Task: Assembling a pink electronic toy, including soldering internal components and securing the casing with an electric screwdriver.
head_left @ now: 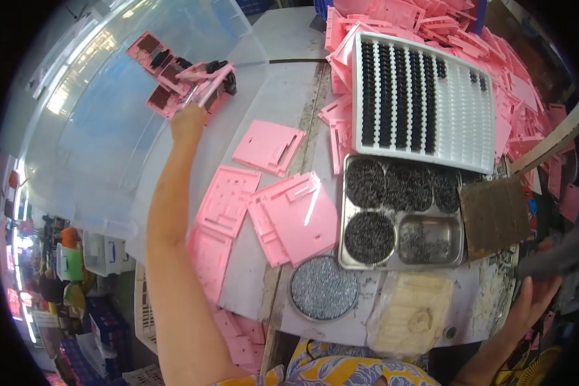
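Note:
My left hand (188, 121) reaches far forward over a large clear plastic bin (96, 116) and grips a pink plastic part with black pieces (207, 82). More pink parts with black inserts (156, 59) lie inside the bin just beyond it. My right hand (535, 294) is low at the right edge of the table, fingers curled around a dark grey object (556, 257) that is blurred. Several flat pink plates (293, 215) lie on the table between my arms.
A white grid tray (460, 122) partly filled with black pieces sits at the back, amid a heap of pink parts (527, 90). A metal compartment tray (431, 241) holds small dark parts. A round dish (323, 287), a plastic bag (410, 312) and a brown board (494, 215) lie nearby.

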